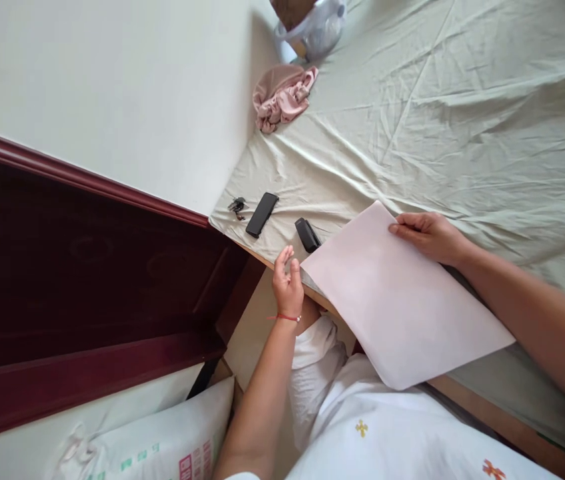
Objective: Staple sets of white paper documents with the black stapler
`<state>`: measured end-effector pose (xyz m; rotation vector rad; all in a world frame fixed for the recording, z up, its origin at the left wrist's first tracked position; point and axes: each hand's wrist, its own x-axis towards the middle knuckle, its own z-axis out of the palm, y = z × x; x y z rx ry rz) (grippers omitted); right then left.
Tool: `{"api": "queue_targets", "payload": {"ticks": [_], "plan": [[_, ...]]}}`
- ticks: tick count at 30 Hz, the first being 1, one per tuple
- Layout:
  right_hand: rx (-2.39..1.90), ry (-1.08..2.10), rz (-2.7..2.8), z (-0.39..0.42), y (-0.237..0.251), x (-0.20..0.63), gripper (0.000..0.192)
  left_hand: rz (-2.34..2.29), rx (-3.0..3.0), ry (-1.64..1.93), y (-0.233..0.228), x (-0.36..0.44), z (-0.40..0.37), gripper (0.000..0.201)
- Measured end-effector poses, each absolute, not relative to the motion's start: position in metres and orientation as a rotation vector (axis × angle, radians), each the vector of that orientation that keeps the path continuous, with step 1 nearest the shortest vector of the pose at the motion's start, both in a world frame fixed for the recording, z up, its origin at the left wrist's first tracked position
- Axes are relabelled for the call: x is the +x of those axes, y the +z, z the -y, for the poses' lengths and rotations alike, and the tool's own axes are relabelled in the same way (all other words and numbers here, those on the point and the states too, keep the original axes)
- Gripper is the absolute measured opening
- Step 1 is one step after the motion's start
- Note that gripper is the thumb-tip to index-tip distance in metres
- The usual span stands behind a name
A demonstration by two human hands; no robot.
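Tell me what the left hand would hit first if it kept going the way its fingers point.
Probably the small black case, lying just beyond the left hand on the sheet; depth is hard to judge.

The sheet of paper (402,300) I hold is plain, pale pink-white, flat and uncreased. It lies tilted over the edge of the bed (462,120), its far corner on the green sheet, its near corner hanging off past the bed's wooden rim above my lap.

White sack (162,440): printed marks, too blurred to read.
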<state>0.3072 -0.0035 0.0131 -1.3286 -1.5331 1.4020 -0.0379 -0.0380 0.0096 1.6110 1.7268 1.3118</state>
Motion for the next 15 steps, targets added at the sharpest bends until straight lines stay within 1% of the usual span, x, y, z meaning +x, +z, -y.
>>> {"api": "queue_targets", "payload": {"ticks": [1,3,5,6,10,12,15], "plan": [[-1.310,1.393,1.509,0.003,0.012,0.307,0.041,-1.744,1.438,1.362,0.006,-0.034,0.045,0.053],[-1.292,1.349,1.484,0.003,0.009,0.305,0.042,-1.717,1.186,1.323,-0.002,-0.025,0.057,0.060],[-1.289,1.315,1.474,0.003,0.008,0.304,0.044,-1.673,1.088,1.277,-0.007,-0.016,0.065,0.064],[-1.291,1.307,1.470,0.003,0.008,0.303,0.044,-1.632,1.082,1.270,-0.009,-0.012,0.066,0.062],[-1.297,1.312,1.434,0.005,0.013,0.302,0.046,-1.453,1.051,1.241,-0.008,0.001,0.065,0.042],[-1.288,1.319,1.413,0.007,0.017,0.302,0.048,-1.456,0.988,1.259,-0.008,0.004,0.062,0.041],[-1.276,1.345,1.415,0.008,0.018,0.303,0.048,-1.511,0.920,1.342,-0.010,0.008,0.060,0.045]]}}
